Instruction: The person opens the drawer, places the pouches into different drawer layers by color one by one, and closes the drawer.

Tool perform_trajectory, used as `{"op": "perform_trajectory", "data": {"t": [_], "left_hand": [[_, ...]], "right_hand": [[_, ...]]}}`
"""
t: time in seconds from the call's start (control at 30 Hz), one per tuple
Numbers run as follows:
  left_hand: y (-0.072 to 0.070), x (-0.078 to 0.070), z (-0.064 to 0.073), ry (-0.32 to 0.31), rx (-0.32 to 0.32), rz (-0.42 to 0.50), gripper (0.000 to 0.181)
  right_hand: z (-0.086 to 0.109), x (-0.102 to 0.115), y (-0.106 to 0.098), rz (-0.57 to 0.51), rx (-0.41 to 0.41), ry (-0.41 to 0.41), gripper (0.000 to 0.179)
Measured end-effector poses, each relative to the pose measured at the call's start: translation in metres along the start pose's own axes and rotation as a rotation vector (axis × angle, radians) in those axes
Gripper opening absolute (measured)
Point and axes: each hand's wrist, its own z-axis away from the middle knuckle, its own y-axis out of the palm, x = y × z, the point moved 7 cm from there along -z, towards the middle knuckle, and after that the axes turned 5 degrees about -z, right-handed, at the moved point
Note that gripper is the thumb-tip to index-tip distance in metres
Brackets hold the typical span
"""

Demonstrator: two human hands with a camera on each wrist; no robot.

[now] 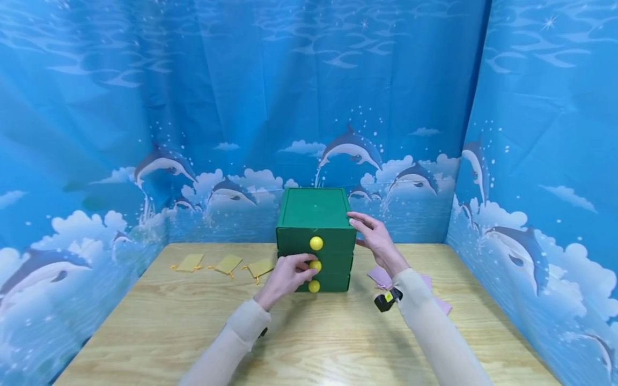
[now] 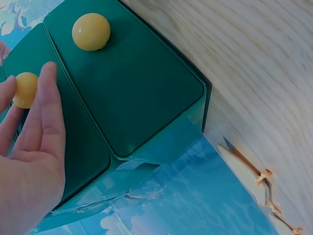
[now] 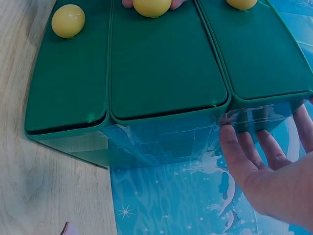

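Observation:
A green box of three stacked drawers (image 1: 316,209) stands on the wooden table, each drawer front bearing a round yellow knob. My left hand (image 1: 288,276) pinches the middle knob (image 2: 26,90) between thumb and fingers. That middle drawer (image 3: 166,68) sits flush with the others. At the box's upper right side, my right hand (image 1: 376,238) rests its fingertips against the side wall, its fingers spread. The top knob (image 1: 316,243) and the bottom knob (image 2: 91,32) are untouched.
Left of the box lie three small gold pouches (image 1: 228,264) with orange drawstrings. Pinkish-purple pouches (image 1: 380,276) lie at the right, partly hidden behind my right forearm. A blue dolphin-printed curtain (image 1: 232,107) stands behind the table (image 1: 159,321) and along its sides.

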Motion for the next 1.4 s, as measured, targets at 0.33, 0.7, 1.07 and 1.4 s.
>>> {"op": "perform_trajectory", "data": {"t": [0.33, 0.7, 1.07, 1.4], "left_hand": [[-0.001, -0.001, 0.001, -0.008, -0.002, -0.029, 0.024], [-0.001, -0.008, 0.01, 0.023, 0.045, -0.009, 0.025], [-0.002, -0.018, 0.031, 0.044, 0.058, -0.012, 0.024], [0.001, -0.026, 0.044, 0.099, 0.068, -0.008, 0.024]], "right_hand": [[0.001, 0.0, -0.001, 0.001, -0.006, -0.01, 0.049], [0.002, 0.002, -0.001, -0.003, -0.007, -0.001, 0.049], [0.002, 0.002, 0.0, -0.012, -0.004, -0.001, 0.049], [0.002, 0.002, 0.0, -0.003, 0.0, 0.002, 0.049]]}}
